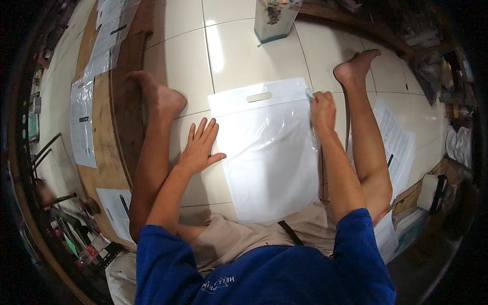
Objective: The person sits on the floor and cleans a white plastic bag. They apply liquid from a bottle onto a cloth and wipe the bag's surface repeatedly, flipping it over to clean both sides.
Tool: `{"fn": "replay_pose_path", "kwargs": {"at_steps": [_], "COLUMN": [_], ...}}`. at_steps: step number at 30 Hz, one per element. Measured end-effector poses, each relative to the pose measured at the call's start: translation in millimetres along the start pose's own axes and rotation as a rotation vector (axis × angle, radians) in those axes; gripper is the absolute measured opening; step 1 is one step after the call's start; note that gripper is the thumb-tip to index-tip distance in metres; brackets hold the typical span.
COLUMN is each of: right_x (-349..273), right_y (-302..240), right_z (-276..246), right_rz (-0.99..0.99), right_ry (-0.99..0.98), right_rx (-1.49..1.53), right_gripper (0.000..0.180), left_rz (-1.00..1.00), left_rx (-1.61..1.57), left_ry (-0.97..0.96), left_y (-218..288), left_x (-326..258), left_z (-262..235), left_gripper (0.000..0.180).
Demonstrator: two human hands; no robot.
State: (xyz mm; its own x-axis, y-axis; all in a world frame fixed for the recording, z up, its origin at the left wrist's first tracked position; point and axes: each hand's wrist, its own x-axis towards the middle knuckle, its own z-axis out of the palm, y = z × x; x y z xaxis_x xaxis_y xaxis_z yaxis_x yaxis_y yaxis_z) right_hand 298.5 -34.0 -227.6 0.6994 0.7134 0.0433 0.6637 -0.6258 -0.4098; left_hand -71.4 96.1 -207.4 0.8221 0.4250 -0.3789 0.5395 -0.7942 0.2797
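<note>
A white plastic bag (274, 162) with a cut-out handle slot lies flat on the tiled floor between my outstretched legs. Its front is glossy and slightly wrinkled, and the handle end points away from me. My left hand (198, 150) rests beside the bag's left edge, fingers spread, with the fingertips and thumb at that edge. At the far right corner my right hand (324, 111) is closed, pinching a small pale-blue crumpled scrap (310, 93) that pokes out by the corner. Most of that scrap is hidden by the fingers.
A clear container with a blue base (274, 23) stands on the floor ahead. Cardboard (104, 132) with printed plastic-wrapped sheets (82, 124) lies left. More printed sheets (391, 147) lie right, beyond my leg. Shelves and clutter line both sides.
</note>
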Motion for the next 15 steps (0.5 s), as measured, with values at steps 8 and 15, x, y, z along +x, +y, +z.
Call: {"fn": "replay_pose_path", "kwargs": {"at_steps": [8,15], "right_x": [-84.3,-119.1], "right_y": [-166.9,-182.8], "right_z": [69.3,93.1], "right_rz": [-0.389,-0.471], "right_ry": [-0.188,-0.147], "right_rx": [0.412,0.567], "right_gripper": [0.016,0.018], "left_rz": [0.040,0.022], "left_rx": [-0.074,-0.099], "left_ry": [0.078,0.052], "left_y": [-9.6,-9.3], "left_x": [0.1,6.2], "left_z": [9.9,12.1], "left_gripper": [0.105,0.110]}}
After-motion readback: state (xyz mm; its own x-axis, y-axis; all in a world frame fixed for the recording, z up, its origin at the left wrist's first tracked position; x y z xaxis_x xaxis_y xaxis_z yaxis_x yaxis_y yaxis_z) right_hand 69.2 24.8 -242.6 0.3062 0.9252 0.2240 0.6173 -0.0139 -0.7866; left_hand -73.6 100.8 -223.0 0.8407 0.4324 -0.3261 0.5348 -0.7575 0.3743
